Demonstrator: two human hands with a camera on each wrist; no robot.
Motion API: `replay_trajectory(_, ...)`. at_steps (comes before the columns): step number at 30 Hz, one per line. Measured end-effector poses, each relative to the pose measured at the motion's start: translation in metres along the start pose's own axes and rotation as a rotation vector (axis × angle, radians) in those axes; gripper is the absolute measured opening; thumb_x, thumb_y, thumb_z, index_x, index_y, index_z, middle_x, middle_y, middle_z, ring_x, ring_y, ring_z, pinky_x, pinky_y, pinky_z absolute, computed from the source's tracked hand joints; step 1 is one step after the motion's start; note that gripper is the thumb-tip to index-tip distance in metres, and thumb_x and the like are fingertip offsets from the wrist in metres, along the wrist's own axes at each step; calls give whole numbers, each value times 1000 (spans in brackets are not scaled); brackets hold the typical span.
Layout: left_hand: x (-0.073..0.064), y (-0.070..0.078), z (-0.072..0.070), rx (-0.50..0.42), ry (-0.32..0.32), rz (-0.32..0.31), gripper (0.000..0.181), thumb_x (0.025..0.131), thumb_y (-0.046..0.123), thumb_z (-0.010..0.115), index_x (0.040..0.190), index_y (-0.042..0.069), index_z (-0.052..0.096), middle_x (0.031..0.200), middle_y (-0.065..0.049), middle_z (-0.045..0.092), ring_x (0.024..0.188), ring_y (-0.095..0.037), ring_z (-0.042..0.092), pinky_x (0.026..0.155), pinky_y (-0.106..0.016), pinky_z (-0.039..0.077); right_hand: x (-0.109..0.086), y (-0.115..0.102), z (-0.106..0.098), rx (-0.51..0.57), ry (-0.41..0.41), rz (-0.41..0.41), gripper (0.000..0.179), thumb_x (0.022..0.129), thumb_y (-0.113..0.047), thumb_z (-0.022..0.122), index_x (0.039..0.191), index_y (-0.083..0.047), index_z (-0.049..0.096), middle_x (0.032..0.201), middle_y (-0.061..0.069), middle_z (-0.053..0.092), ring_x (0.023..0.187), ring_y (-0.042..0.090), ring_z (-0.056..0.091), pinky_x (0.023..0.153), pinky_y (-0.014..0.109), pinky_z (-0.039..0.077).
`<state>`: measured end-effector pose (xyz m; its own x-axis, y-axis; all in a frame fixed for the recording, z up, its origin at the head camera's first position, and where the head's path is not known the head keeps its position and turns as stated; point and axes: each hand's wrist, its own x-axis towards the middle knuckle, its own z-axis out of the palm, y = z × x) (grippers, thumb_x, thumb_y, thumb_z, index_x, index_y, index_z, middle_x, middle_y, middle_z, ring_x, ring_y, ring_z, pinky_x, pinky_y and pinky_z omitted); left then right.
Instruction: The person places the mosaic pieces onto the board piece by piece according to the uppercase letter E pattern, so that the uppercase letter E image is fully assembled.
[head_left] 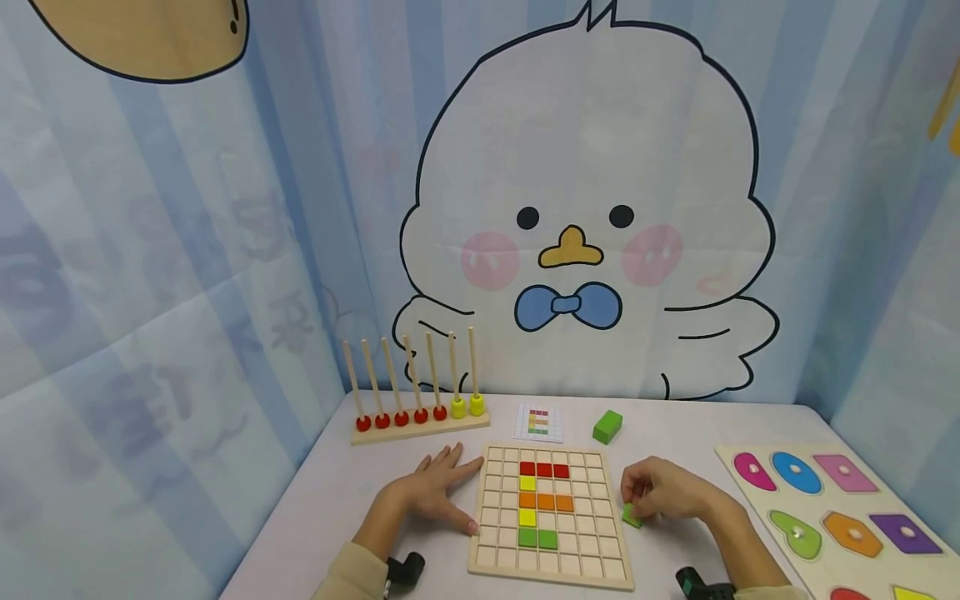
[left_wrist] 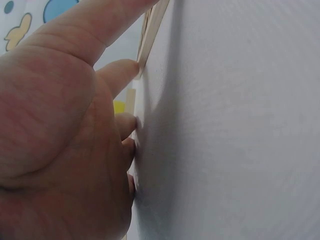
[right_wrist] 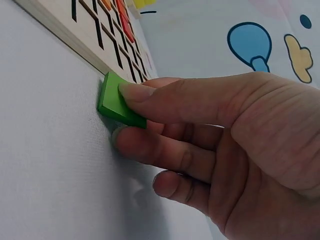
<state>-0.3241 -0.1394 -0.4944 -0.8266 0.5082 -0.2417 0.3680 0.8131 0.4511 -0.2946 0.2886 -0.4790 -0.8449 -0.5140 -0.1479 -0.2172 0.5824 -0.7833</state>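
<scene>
My right hand pinches a small green square tile between thumb and fingers, just off the right edge of a wooden grid board. On the board, red tiles form a short row near the top and orange tiles another lower down. Single yellow tiles sit below each row, and two green tiles lie side by side near the bottom. Spread flat on the table, my left hand touches the board's left edge with its thumb and a fingertip.
Behind the board lies a small card printed with a coloured tile pattern. A green block stands to its right. At the back left is a peg stand with red and yellow beads. A shape puzzle board covers the right side.
</scene>
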Motion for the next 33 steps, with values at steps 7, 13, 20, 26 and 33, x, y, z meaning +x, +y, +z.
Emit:
replay_trajectory(7,0,0,0,-1,-2,5,108,74,65,85,163,34,34,175,-16,10,163,-38,6,130,-61,5,0,-1,-3,39,105,-18,7,89,-5,74,94,-3,69,82,3,63,66,15,61,56,27,52)
replay_trajectory(13,1,0,1,-3,5,7,108,73,65,86,163,34,34,175,-17,10,163,-38,5,130,-61,5,-2,-7,-4,47,156,-38,10,91,-7,74,99,-2,73,87,7,67,70,17,64,61,28,56)
replay_trajectory(20,0,0,1,4,8,2,108,73,65,85,163,34,34,175,-16,10,163,-38,6,130,-60,5,-2,-15,-6,54,178,-34,24,88,-2,74,111,2,72,94,8,69,77,19,66,67,26,58)
replay_trajectory(26,-1,2,-1,0,7,3,108,73,65,86,163,33,34,175,-17,11,163,-38,6,130,-61,4,-1,-21,-4,63,159,-67,32,88,-3,78,118,3,71,104,11,71,83,19,65,72,23,57)
replay_trajectory(33,-2,2,-1,-4,2,-1,108,74,65,85,164,33,33,175,-17,10,163,-39,5,130,-61,3,2,-29,-1,33,148,-100,30,88,-7,82,115,3,73,100,9,71,81,15,62,72,21,56)
